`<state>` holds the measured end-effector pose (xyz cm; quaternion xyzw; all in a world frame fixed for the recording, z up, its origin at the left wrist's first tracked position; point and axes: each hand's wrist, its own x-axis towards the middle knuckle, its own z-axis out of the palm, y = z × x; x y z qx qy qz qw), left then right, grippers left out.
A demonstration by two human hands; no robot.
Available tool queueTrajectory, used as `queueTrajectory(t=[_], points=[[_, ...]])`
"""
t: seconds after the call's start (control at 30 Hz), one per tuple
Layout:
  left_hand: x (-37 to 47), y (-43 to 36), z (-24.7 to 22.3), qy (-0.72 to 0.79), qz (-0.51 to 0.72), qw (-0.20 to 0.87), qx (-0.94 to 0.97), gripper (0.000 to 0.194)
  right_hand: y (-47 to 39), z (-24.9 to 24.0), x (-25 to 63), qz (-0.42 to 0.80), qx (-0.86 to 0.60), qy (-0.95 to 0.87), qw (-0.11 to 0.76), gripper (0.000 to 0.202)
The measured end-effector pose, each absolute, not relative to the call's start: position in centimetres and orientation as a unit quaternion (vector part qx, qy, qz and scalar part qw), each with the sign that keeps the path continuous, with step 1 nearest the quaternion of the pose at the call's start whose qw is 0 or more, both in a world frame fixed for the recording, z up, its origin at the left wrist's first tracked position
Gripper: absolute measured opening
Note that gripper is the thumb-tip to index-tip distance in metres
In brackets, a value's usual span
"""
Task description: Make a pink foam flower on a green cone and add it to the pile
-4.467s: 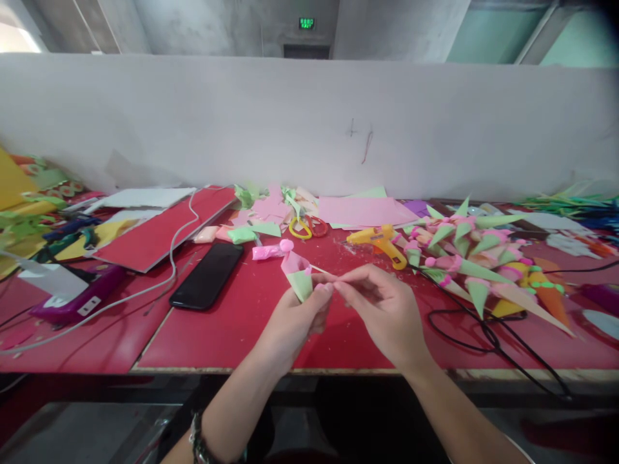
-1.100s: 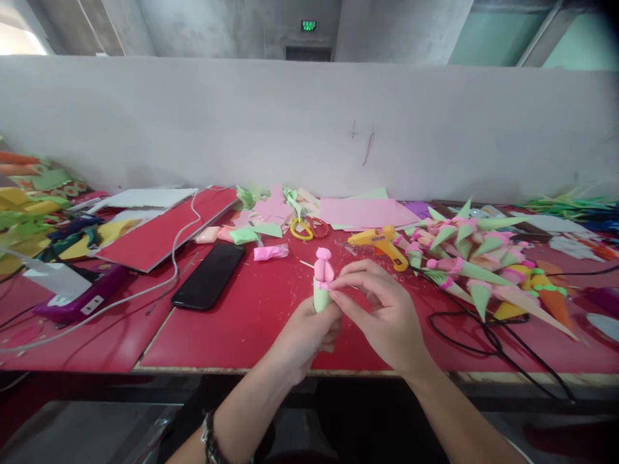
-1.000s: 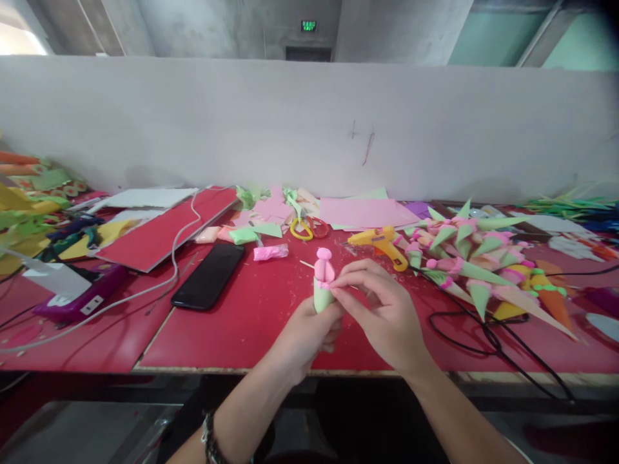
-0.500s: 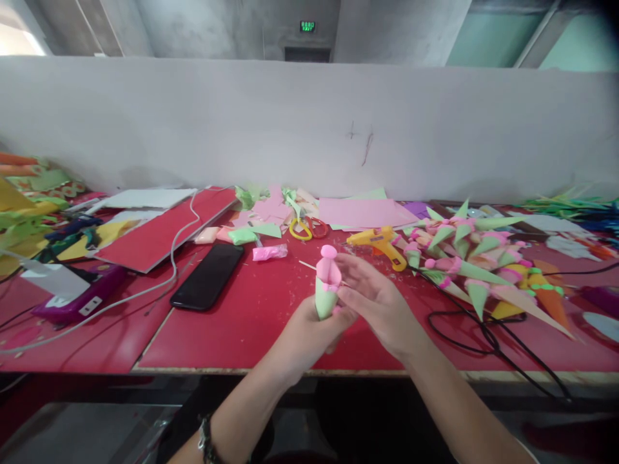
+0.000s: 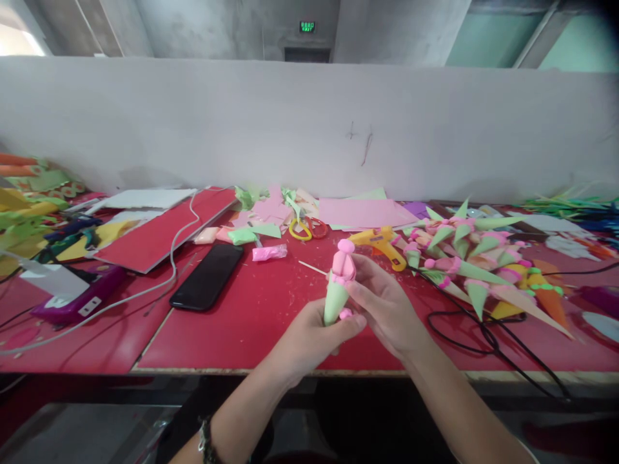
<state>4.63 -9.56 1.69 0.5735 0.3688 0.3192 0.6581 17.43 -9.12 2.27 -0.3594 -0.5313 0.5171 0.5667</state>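
A small paper ice cream cone [image 5: 335,301] stands nearly upright between my hands, pale green below, with folded pink paper, a pink clay rim and a pink clay ball on top. My left hand [image 5: 309,335] is closed round its lower part, thumb across the front. Beside that thumb shows a small pink clay lump [image 5: 345,314]; what it is fixed to, I cannot tell. My right hand [image 5: 387,306] has its thumb and fingers against the cone's right side near the rim, some fingers hidden behind it. Just behind the cone, a thin stick [image 5: 312,267] lies on the table.
On the red table [image 5: 217,338] lie a black phone [image 5: 207,277], a pink clay packet [image 5: 269,252], scissors [image 5: 300,229] and a yellow glue gun [image 5: 380,245]. Several finished paper cones [image 5: 476,258] are heaped at right, above a black cable [image 5: 488,335]. A purple power strip [image 5: 80,299] sits at left.
The cone has shifted slightly right and turned, so its pink folded front looks narrower. My left thumb has moved right with it, and more of the pink clay lump shows.
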Motion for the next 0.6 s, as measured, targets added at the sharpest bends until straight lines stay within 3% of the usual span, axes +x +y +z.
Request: queueTrajectory(t=[0.4, 0.6], points=[[4.5, -9.0, 1.7, 0.294, 0.357, 0.733, 0.5, 0.027, -9.0, 2.1, 17.4, 0.466, -0.348, -0.591, 0.559, 0.032], [4.0, -8.5, 2.0, 0.339, 0.417, 0.702, 0.467, 0.031, -9.1, 2.2, 17.2, 0.4, -0.367, -0.614, 0.574, 0.033]])
